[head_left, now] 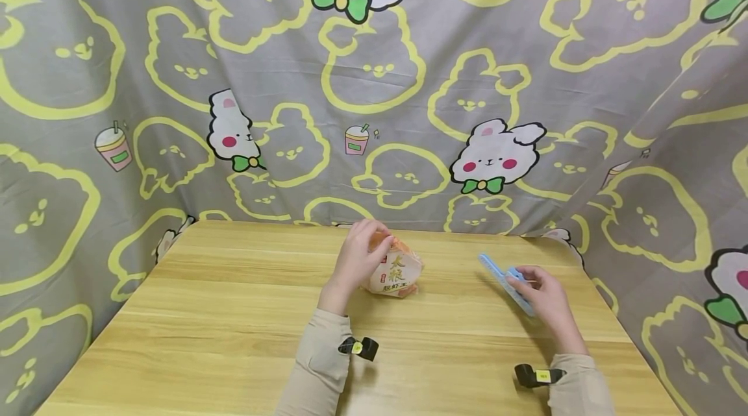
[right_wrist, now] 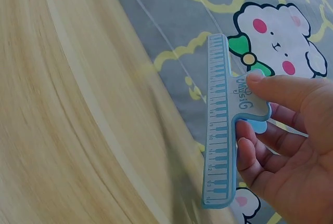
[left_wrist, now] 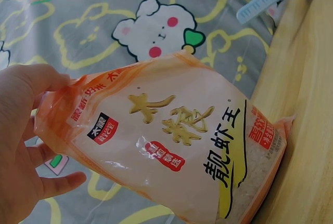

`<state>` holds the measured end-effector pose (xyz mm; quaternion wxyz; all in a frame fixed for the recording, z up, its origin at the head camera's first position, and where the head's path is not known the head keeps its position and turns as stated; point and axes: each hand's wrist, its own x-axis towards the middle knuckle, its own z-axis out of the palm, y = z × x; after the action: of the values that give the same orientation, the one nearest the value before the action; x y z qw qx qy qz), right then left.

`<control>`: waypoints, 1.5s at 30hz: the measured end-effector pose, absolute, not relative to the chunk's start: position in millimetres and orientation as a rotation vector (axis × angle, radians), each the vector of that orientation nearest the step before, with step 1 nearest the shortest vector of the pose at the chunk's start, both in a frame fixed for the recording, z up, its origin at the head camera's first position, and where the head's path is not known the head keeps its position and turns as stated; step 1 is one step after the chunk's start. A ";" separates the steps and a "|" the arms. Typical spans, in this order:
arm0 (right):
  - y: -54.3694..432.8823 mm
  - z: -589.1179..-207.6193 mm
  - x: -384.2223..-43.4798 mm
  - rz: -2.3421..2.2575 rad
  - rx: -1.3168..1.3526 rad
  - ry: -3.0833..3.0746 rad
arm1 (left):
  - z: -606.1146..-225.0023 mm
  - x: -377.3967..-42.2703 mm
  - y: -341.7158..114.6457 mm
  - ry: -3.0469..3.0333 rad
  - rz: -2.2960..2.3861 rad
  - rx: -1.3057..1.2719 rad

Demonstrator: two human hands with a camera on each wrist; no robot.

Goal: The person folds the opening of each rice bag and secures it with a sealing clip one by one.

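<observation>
My left hand (head_left: 349, 263) pinches the gathered orange top of a plastic bag of rice (head_left: 397, 276). In the left wrist view the rice bag (left_wrist: 177, 130) has gold and black characters on its front, and pale grains show through near its lower end. Its bottom end is right at the tabletop, and the bag leans. To the right, my right hand (head_left: 549, 302) holds a light blue clip (right_wrist: 217, 125) by its handle, thumb on one side and fingers behind. The clip's long bar carries a piano-key pattern and is raised over the table, apart from the bag.
The wood-grain table (head_left: 222, 312) runs back to a grey curtain (head_left: 280, 72) with yellow outlines and white cartoon animals. More curtain hangs along the left and right table edges. A black strap with a small device (head_left: 359, 348) sits on each sleeve.
</observation>
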<state>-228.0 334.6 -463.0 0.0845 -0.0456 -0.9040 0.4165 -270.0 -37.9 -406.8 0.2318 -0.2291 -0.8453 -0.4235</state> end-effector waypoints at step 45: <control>281.6 -457.2 -235.3 1.234 0.100 -2.695 | -408.9 -271.2 -37.3 -2.322 -1.147 -0.627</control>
<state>-235.3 281.6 -457.2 0.0880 0.0336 -0.9051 0.4145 -271.2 -37.3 -408.9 0.2364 -0.2287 -0.8467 -0.4183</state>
